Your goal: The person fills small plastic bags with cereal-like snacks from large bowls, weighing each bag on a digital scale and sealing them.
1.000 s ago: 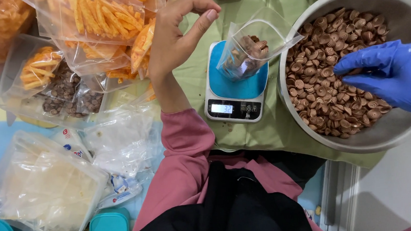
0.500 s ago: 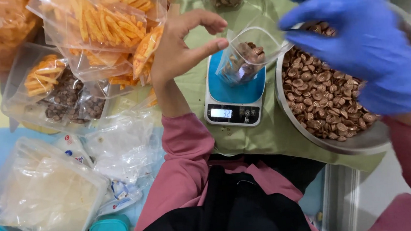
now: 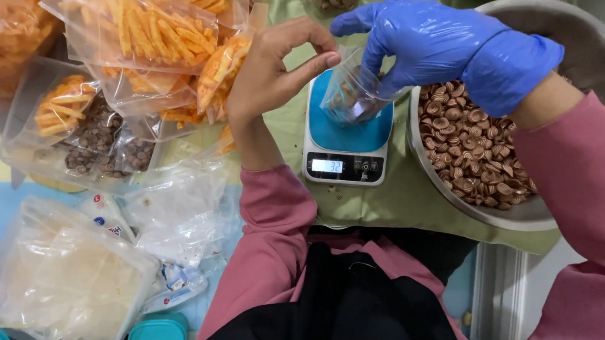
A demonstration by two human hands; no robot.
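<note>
**Two hands at a small bag on the scale**

The left hand (image 3: 274,69) is bare. Its thumb and first finger pinch the top edge of the bag (image 3: 354,92) and hold it up. The right hand (image 3: 435,40) wears a blue glove. Its fingers curl down over the bag's open mouth, but I cannot tell if they are shut on any snacks.

The bag is clear and small. It sits on the blue scale (image 3: 346,128) with a few brown swirl snacks inside.

Just right of the scale is a big metal bowl (image 3: 591,36) full of the same snacks (image 3: 468,151). Left of the hands lie packed bags of orange sticks (image 3: 151,28).

The bag looks floppy. If the pinch slips, it could tip and spill. A hand leaning on the bag could also make the scale read wrong.
</note>
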